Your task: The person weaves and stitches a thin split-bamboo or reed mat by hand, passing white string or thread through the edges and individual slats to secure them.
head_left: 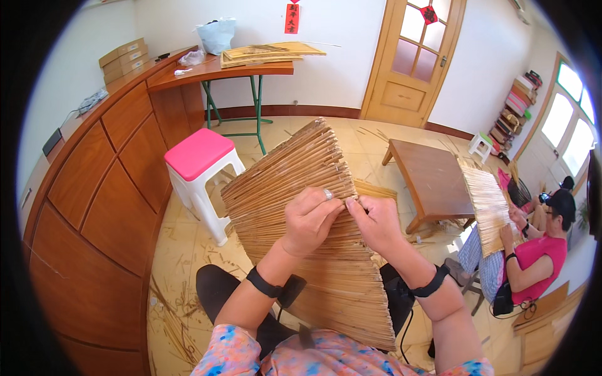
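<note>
A mat of thin brown stalks [282,166], bound side by side, lies across my lap and rises away from me. My left hand [311,216] pinches at its right edge, thumb and forefinger pressed together; a ring is on one finger. Close beside it, my right hand [376,222] is also closed at the same edge, its thumb near the left fingertips. Whatever the fingertips grip, a stalk end or a binding strand, is too small to make out. Black bands circle both my wrists.
A pink-topped white stool [199,153] stands at the left, beside a wooden counter [81,182]. At the right is a low brown table [429,178]. A seated person [539,257] there holds another stalk mat [488,203]. Loose stalks [172,319] litter the floor.
</note>
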The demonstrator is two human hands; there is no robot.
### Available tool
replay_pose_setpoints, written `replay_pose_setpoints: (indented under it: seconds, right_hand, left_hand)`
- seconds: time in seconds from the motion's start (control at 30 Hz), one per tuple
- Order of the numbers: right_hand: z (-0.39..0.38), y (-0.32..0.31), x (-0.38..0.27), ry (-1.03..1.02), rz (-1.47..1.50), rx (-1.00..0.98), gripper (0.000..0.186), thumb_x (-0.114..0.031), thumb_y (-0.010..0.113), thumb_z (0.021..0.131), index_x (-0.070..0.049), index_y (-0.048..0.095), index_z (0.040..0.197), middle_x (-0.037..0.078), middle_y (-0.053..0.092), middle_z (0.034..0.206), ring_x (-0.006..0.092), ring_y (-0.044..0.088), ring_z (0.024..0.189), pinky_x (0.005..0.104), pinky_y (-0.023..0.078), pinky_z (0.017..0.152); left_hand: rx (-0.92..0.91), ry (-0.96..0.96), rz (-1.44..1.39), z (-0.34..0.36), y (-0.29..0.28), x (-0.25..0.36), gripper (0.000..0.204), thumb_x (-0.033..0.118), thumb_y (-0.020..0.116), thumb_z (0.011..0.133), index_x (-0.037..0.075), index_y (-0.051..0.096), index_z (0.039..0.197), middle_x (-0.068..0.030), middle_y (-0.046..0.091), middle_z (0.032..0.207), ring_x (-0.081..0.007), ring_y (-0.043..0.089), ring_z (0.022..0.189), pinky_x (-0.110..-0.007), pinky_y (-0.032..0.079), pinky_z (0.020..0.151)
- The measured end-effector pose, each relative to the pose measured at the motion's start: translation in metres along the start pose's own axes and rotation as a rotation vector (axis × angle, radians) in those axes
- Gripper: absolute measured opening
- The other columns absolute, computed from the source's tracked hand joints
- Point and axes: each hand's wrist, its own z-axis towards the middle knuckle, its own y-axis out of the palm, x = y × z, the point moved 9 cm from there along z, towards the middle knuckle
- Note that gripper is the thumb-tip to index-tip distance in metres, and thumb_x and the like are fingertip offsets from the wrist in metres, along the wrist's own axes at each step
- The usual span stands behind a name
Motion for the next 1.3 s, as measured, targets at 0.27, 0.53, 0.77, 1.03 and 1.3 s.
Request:
replay_pose_setpoints:
  seconds: [0.27,0.53,0.77,1.03,1.3]
  right_hand:
    - [0.010,-0.010,0.010,0.165,0.174,0.014,0.042,-0.018,0.061,0.094,0.001,0.044,0.061,0.001,0.032,0.054,0.0077,0.028,0.055,0.0310,0.026,0.047]
    - [0.005,-0.014,-0.002,0.059,0.058,0.057,0.043,-0.020,0.060,0.094,0.001,0.043,0.061,0.007,0.031,0.053,0.0125,0.027,0.053,0.0338,0.028,0.046]
    - [0.004,-0.008,0.000,0.090,0.056,0.069,0.044,-0.025,0.058,0.094,0.004,0.046,0.063,0.015,0.038,0.054,0.0185,0.034,0.051,0.0367,0.034,0.050]
    - [0.024,-0.008,0.009,0.074,-0.108,0.088,0.042,-0.026,0.056,0.094,0.004,0.052,0.065,0.022,0.048,0.058,0.0310,0.044,0.052,0.0411,0.040,0.055]
    - [0.027,-0.009,0.082,0.188,-0.170,0.123,0.040,-0.027,0.054,0.095,0.003,0.058,0.068,0.023,0.055,0.061,0.0366,0.055,0.057,0.0434,0.044,0.059]
  left_hand:
    - [0.211,-0.190,-0.102,-0.012,-0.035,-0.009,0.009,0.003,0.070,0.086,-0.001,0.068,0.093,-0.0134,0.062,0.088,-0.0239,0.064,0.076,-0.031,0.051,0.064]
    - [0.122,-0.272,-0.047,-0.008,0.000,-0.011,0.020,0.000,0.073,0.080,0.003,0.070,0.099,-0.0124,0.063,0.090,-0.0247,0.061,0.083,-0.031,0.050,0.072]
    - [0.351,-0.186,0.022,0.005,-0.035,0.016,0.001,0.002,0.068,0.087,0.002,0.067,0.087,-0.0108,0.063,0.087,-0.0229,0.061,0.077,-0.031,0.048,0.065]
    - [0.130,-0.439,-0.970,0.019,-0.048,0.001,0.021,0.028,0.043,0.105,0.008,0.048,0.103,-0.0109,0.063,0.087,-0.0162,0.056,0.063,-0.024,0.045,0.051]
    - [0.654,-0.601,-0.317,0.026,-0.320,-0.063,0.012,0.011,0.051,0.101,0.007,0.059,0.110,0.0038,0.049,0.078,-0.0003,0.040,0.059,-0.016,0.033,0.045]
